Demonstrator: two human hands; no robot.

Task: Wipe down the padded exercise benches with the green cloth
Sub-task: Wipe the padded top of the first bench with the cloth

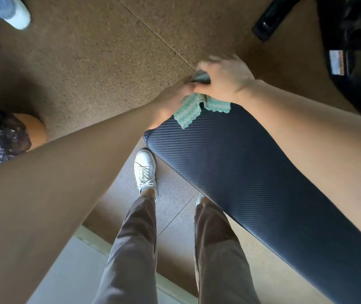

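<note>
my two hands meet at the far end of the black padded bench (230,163), both gripping the green cloth (188,111). my right hand (225,80) is curled down over a bunched part of it, fingers closed together around the fabric, blurred at the tips. my left hand (173,99) pinches the cloth from the other side, though its fingers are mostly hidden. the loose striped corners hang onto the bench's ribbed top. my white sneaker (144,170) stands on the speckled brown floor (100,62) just beside the bench edge
</note>
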